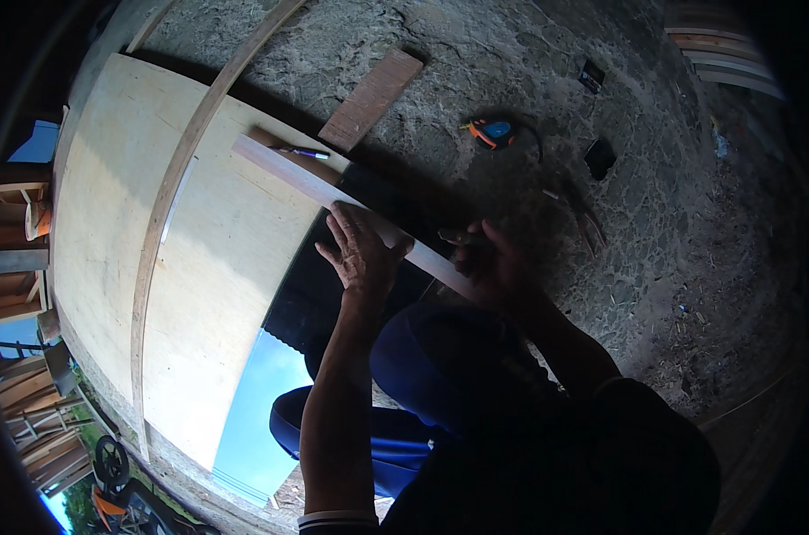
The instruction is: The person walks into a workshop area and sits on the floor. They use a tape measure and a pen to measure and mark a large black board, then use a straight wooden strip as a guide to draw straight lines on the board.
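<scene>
Wooden strip (284, 171): pale, straight, narrow, running far left to near right across a glossy sheet (264, 397) that mirrors blue sky.
Left hand (362, 254): fingers spread wide upon the strip.
Right hand (489, 266): fingers closed around a small tool (449, 236), kind unclear.
Edges: strip's far end crosses plywood board (213, 201), beside a pen (305, 153).
Room: rough ground (663, 232) stretches right; tape measure (492, 134) lies well apart.

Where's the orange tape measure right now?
In the head view, the tape measure lies on the ground in the upper part, just right of centre, right of the brown board and above the right hand.
</scene>
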`<state>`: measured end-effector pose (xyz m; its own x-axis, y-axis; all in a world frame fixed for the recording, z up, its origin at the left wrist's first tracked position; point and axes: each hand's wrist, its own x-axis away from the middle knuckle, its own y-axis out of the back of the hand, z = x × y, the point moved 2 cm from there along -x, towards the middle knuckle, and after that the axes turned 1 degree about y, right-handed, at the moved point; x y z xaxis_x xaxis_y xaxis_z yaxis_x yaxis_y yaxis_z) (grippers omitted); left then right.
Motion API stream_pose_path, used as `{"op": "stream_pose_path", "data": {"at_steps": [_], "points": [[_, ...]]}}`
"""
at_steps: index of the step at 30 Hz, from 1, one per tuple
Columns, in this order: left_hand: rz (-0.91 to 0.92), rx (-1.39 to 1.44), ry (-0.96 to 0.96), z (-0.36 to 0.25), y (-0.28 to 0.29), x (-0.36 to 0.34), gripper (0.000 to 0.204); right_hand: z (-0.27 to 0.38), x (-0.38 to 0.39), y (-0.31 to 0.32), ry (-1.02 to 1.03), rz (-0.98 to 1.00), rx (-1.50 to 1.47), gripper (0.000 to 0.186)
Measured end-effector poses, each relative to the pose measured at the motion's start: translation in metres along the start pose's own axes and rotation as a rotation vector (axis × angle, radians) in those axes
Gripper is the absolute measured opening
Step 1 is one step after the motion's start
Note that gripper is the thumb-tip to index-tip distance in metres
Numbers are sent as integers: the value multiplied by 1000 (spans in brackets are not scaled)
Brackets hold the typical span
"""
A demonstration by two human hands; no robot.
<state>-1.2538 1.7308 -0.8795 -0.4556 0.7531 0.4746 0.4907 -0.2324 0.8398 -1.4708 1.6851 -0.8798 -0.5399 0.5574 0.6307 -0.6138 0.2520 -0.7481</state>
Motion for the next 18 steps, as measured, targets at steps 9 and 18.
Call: {"op": "stream_pose_path", "data": {"at_steps": [9,18], "points": [[-45,-13,-35,3,0,2,125,-3,2,-31,178,-12,667,34],[-35,-14,-19,1,-1,1,127,13,-7,-65,412,-36,1034,41]]}}
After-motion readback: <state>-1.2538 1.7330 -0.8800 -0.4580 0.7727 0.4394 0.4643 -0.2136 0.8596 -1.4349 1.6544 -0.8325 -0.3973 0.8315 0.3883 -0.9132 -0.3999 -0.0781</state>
